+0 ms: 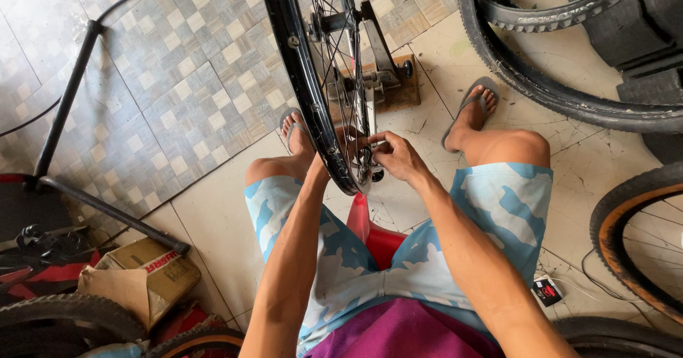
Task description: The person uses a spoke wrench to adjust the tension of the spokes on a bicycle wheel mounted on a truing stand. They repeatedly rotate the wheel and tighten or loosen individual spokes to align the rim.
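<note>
Right grip: the right hand (pixel 398 157) is closed, fingertips pinching a small tool at the rim's edge.
Left grip: the left hand (pixel 321 167) reaches behind the rim, its fingers hidden, so I cannot tell how it holds.
Wheel: the black spoked bicycle wheel (pixel 313 80) stands upright between the knees, mounted in a truing stand (pixel 380 62) on the tiled floor (pixel 178 80).
Seat: a red stool (pixel 370 237) shows between the legs.
Surroundings: a cardboard box (pixel 142 272) lies at lower left, a knobby tyre (pixel 541 87) at upper right.
</note>
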